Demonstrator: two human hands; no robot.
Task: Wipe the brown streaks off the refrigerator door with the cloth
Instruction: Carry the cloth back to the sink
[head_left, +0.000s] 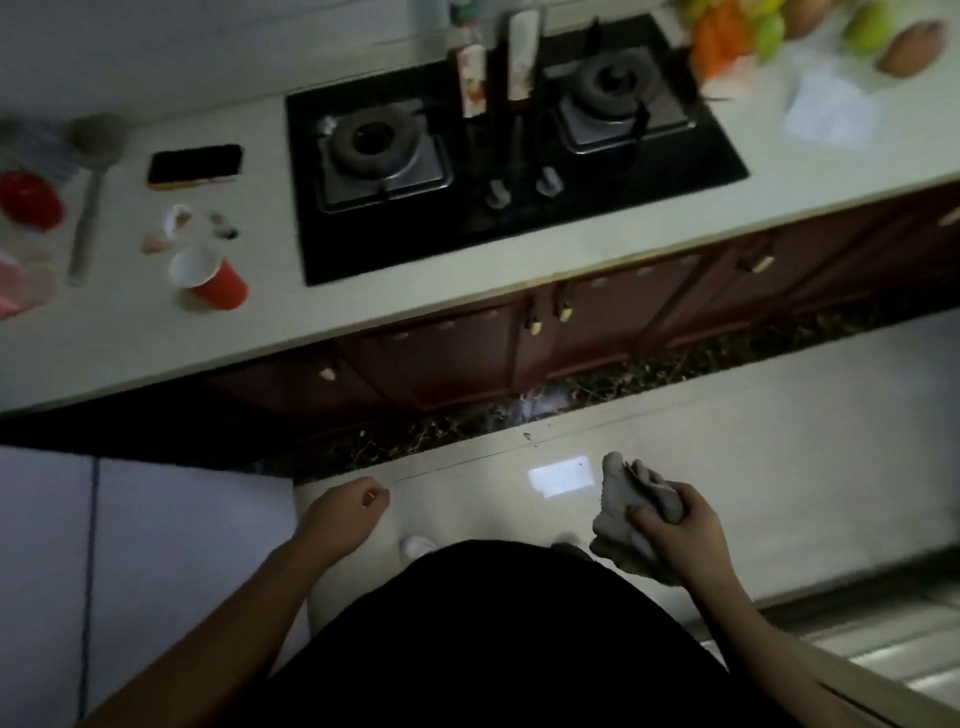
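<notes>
- Cloth (636, 512): a crumpled grey rag, bunched in the right hand (680, 530), low at the right of the view above the pale tiled floor (779, 441).
- Right hand's fingers (644, 517) are clamped around the cloth, with folds sticking out above and below the grip.
- Left hand (345, 512) hangs to the left of the cloth, well apart from it. Its fingers are curled loosely together into an empty half-fist.
- Just left of the left hand stands a pale bluish-white panel (156, 545) with a thin vertical seam. It may be the refrigerator, but no brown streaks can be made out on it.
- Beyond both hands runs a white desk (363, 306) over dark red cabinet doors (467, 353).
- On the desk, a black two-burner gas hob (509, 156) sits ahead of the fingers.
- Farther left lie a tipped red cup (210, 280), a black phone (195, 165) and a ladle (91, 192).
- Blurred fruit (852, 31) sits at the far right.
</notes>
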